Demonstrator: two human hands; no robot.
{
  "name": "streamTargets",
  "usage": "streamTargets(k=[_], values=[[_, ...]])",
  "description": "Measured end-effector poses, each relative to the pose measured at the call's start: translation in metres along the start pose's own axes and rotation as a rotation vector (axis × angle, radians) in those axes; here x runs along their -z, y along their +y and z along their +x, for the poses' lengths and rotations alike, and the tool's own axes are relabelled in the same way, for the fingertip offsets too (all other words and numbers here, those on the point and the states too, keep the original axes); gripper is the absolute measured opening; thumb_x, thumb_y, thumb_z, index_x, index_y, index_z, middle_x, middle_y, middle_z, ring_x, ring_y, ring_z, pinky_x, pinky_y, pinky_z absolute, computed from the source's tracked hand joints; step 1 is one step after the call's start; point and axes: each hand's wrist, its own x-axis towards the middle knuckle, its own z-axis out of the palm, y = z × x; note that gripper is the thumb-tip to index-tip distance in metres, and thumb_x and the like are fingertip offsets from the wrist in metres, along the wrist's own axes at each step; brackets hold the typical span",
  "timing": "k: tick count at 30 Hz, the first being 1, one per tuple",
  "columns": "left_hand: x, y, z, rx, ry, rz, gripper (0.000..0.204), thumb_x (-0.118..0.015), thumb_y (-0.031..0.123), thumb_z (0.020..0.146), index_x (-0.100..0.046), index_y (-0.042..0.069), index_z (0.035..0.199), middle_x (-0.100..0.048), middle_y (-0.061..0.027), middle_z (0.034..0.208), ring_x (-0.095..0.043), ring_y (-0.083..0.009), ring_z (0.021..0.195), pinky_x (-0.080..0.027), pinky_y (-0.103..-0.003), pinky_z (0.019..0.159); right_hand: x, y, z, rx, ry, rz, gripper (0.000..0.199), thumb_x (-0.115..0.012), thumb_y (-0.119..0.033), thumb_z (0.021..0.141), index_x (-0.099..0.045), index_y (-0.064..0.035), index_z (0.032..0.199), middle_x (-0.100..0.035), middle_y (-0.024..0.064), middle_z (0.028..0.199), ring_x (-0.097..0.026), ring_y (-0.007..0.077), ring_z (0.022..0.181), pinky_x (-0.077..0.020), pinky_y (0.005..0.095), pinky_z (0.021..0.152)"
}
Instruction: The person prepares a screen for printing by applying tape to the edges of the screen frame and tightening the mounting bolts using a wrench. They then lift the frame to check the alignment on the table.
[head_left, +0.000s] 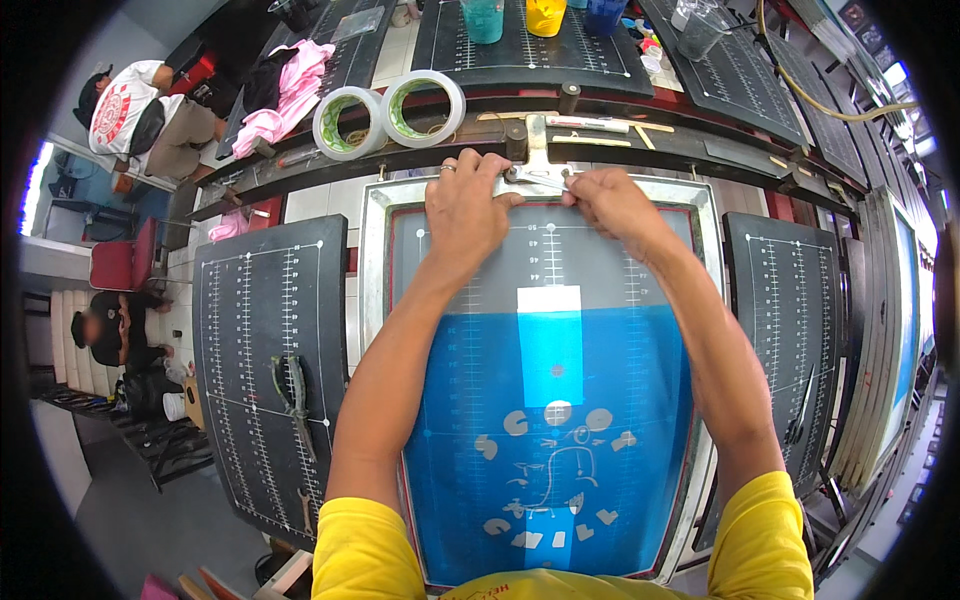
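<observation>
A screen printing frame [709, 330] with a pale metal rim and blue-coated mesh [480, 400] lies in front of me. Its far edge meets a metal clamp [537, 150]. My left hand [468, 208], a ring on one finger, grips that far edge just left of the clamp, its thumb toward the clamp. From the right, my right hand [612, 205] pinches the end of a slim silver wrench [540, 180] that lies across the clamp; its fingertips are partly hidden. Pale open shapes and a drawn figure show in the near half of the mesh.
Two tape rolls [347, 124] stand beyond the frame, left of the clamp. Black ruled boards flank me; pliers [292, 390] lie on the left board [225, 330]. Teal [483, 18] and yellow [546, 15] cups sit farther off. Two other people are at the far left.
</observation>
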Motion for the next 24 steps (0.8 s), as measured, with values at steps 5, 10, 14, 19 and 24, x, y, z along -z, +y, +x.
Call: streamTargets(k=[5,10,14,19,24], values=[[-0.001,0.000,-0.001,0.004,0.020,-0.010,0.036,-0.078,0.022,0.077,-0.065,0.015,0.110,-0.058,-0.0051,0.101,-0.057,-0.0282,0.098,-0.044,-0.044,0.081,0.011,-0.020,0.001,-0.114,-0.246,-0.009,0.025,-0.045,-0.021,0.099,-0.058,-0.0037,0.086,-0.034,-0.0074,0.053,-0.025,0.0047,0.043,-0.0179,0.0250,0.040],[-0.002,0.000,0.002,-0.016,0.032,-0.029,0.035,-0.078,0.021,0.076,-0.065,0.015,0.108,-0.058,-0.0051,0.100,-0.057,-0.0284,0.097,-0.044,-0.044,0.079,0.010,-0.020,0.013,-0.180,-0.326,0.116,0.019,-0.044,-0.016,0.096,-0.054,-0.0043,0.084,-0.034,-0.0071,0.053,-0.025,0.0046,0.042,-0.0185,0.0250,0.038],[-0.003,-0.005,-0.001,-0.029,0.043,-0.036,0.034,-0.078,0.021,0.075,-0.065,0.014,0.106,-0.058,-0.0055,0.099,-0.057,-0.0286,0.096,-0.044,-0.044,0.078,-0.022,-0.010,-0.004,-0.248,-0.172,0.399,0.016,-0.043,-0.014,0.095,-0.051,-0.0057,0.084,-0.032,-0.0072,0.054,-0.024,0.0051,0.042,-0.0181,0.0251,0.037],[-0.004,-0.004,-0.001,-0.017,0.058,-0.063,0.033,-0.077,0.020,0.075,-0.065,0.014,0.106,-0.058,-0.0059,0.099,-0.057,-0.0289,0.096,-0.044,-0.045,0.078,-0.065,0.006,-0.016,-0.163,-0.037,0.731,0.015,-0.042,-0.015,0.095,-0.051,-0.0043,0.091,-0.038,-0.0040,0.057,-0.027,0.0068,0.041,-0.0190,0.0269,0.037],[-0.004,0.002,0.000,0.011,0.030,-0.073,0.033,-0.075,0.018,0.074,-0.066,0.013,0.106,-0.059,-0.0063,0.099,-0.057,-0.0296,0.099,-0.044,-0.045,0.079,-0.101,0.009,-0.018,-0.127,0.129,0.875,0.017,-0.041,-0.016,0.097,-0.052,-0.0043,0.093,-0.039,-0.0036,0.057,-0.029,0.0064,0.040,-0.0194,0.0265,0.036]])
